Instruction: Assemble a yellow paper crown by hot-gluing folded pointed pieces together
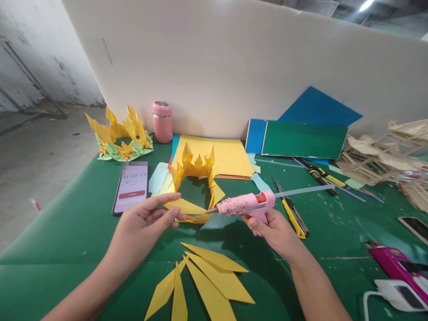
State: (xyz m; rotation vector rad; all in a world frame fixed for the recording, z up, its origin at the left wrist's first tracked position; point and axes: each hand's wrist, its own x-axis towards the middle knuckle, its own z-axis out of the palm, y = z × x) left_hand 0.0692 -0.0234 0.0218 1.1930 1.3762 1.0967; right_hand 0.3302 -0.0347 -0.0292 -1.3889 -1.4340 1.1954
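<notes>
My left hand (147, 223) pinches a pointed yellow paper piece (185, 206) between thumb and fingers. In my right hand (270, 229) is a pink glue gun (247, 204), a long glue stick jutting from its back end. Its metal nozzle meets or nearly meets the tip of the yellow piece; I cannot tell if they touch. Just behind stands a yellow paper crown (195, 167) with folded points around part of its band. Several flat yellow paper pieces (210, 274) lie fanned out on the green table nearer to me.
A finished-looking yellow and green crown (123, 138) stands at the back left, beside a pink flask (162, 122). A phone (131, 187) lies left. Yellow paper sheets (230, 156) are stacked behind. At right are a utility knife (294, 214), wooden stick models (374, 156) and a white plug (401, 294).
</notes>
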